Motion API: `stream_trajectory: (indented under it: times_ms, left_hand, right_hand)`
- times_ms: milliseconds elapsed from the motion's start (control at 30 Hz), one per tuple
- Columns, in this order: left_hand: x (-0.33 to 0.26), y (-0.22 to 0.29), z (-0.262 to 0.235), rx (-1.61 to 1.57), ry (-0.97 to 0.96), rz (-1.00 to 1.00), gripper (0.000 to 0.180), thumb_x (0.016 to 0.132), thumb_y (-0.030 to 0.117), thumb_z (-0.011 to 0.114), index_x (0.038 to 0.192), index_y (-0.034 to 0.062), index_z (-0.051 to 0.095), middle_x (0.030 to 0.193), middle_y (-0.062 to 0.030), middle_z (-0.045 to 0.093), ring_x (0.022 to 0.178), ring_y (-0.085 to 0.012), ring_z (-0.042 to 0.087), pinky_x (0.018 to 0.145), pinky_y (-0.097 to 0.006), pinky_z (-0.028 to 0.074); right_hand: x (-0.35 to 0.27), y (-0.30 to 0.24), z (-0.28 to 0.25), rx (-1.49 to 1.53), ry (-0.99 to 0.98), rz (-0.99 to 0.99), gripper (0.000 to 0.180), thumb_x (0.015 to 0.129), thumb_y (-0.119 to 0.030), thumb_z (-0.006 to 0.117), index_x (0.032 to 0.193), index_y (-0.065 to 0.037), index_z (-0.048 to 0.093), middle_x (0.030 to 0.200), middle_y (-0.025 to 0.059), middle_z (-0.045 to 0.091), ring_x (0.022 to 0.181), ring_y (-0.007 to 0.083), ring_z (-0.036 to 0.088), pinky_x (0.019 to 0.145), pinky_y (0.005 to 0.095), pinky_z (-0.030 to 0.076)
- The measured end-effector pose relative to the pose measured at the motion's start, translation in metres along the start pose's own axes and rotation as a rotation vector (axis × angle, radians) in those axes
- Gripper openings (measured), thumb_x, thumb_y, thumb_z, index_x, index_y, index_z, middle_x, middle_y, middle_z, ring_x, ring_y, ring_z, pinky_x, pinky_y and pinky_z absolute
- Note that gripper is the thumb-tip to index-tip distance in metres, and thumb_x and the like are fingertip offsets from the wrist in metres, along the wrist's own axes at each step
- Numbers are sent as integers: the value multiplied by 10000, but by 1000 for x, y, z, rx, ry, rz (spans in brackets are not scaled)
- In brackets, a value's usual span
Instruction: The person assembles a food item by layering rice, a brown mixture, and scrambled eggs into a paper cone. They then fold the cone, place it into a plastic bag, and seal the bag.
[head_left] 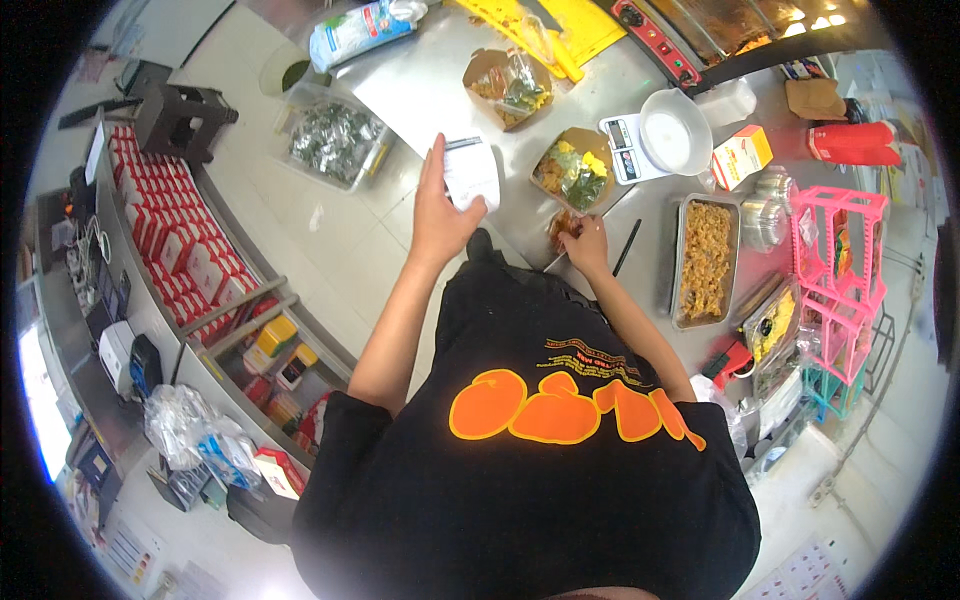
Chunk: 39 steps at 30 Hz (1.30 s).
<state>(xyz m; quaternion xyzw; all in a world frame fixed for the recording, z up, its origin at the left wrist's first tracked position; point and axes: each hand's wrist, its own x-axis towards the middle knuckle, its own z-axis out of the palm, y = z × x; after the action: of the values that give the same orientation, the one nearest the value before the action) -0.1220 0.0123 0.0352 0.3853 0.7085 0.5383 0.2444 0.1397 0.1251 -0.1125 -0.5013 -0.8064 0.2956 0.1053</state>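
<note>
My left hand (443, 210) holds a white paper slip (473, 176) with dark print, gripped between thumb and fingers. At the near edge of the steel counter, my right hand (588, 247) has its fingers closed on a small reddish-brown packet (560, 229), partly hidden by them. Just beyond it stands an open cardboard food box (552, 180) holding brown food, yellow pieces and a clear packet of dark green stuff. A second open food box (497, 110) with similar contents sits farther back. Right of my right hand lies a thin black stick (628, 247).
A white kitchen scale (622, 145) with a round pale bowl (675, 134) stands behind. On the right are a metal tray of brown food (704, 262) and pink wire racks (840, 255). At left, a plastic tub of wrapped packets (335, 135) and a drawer of red-and-white boxes (180, 235).
</note>
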Motion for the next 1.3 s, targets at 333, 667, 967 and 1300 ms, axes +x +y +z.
stream_trajectory:
  times_ms: [333, 667, 967, 1300]
  left_hand:
    - [-20, -39, 36, -196, -128, -191, 913, 674, -4, 653, 1463, -39, 195, 1428, -265, 340, 1278, -318, 444, 1055, -357, 373]
    - [-15, 17, 23, -181, -191, -32, 951, 683, -56, 667, 1487, -8, 162, 1416, -191, 383, 1275, -261, 439, 1045, -355, 379]
    - [-16, 42, 13, -225, -204, -3, 953, 687, -64, 650, 1493, -9, 145, 1419, -174, 383, 1283, -246, 426, 1056, -354, 359]
    - [-23, 72, -4, -88, -244, 145, 950, 686, -22, 656, 1490, -19, 149, 1425, -195, 363, 1297, -258, 410, 1060, -360, 354]
  right_hand:
    - [-15, -52, -95, 879, -447, 325, 233, 833, -19, 640, 800, -99, 424, 773, 28, 603, 782, 135, 614, 636, 229, 435]
    - [9, -102, -145, 373, 103, -20, 166, 802, -95, 721, 903, -23, 611, 843, 50, 675, 795, 117, 610, 738, 266, 466]
    - [20, -108, -137, 525, 94, 75, 194, 823, -98, 690, 992, -2, 690, 837, 63, 700, 810, 107, 623, 763, 252, 473]
    - [29, -122, -133, 787, 266, 56, 121, 855, -47, 633, 955, 10, 672, 900, 63, 694, 794, 112, 641, 740, 251, 483]
